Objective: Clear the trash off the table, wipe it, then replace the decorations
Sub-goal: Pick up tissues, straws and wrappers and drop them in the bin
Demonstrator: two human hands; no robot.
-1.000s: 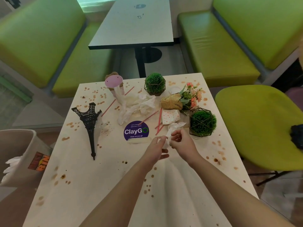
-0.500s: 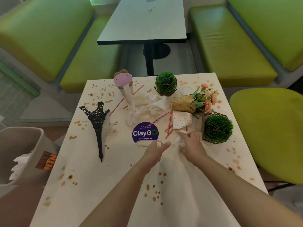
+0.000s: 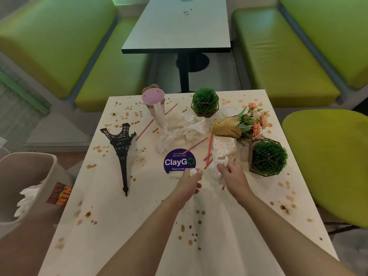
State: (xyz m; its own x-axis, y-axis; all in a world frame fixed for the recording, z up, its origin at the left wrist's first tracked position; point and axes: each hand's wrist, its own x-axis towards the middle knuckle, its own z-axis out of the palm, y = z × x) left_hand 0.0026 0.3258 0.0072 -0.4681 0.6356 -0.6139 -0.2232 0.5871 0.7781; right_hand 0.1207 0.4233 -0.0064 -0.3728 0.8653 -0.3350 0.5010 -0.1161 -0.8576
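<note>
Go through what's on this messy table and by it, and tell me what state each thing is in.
left hand: pinching a small tissue wad
right hand: gripping a crumpled tissue
tower model: lying flat
pink cup: tipped over
table: spattered brown
straws: scattered
bin: open, tissues inside
flower bouquet: lying on its side

Dim, greenish, soft light; wide-angle bending at edges; slightly blurry.

Tower model (image 3: 120, 145) left on table (image 3: 103, 226), sticker (image 3: 179, 160) centre, plant (image 3: 267, 157) right, bin (image 3: 29, 188) beside table's left edge, prob. on floor.
</note>
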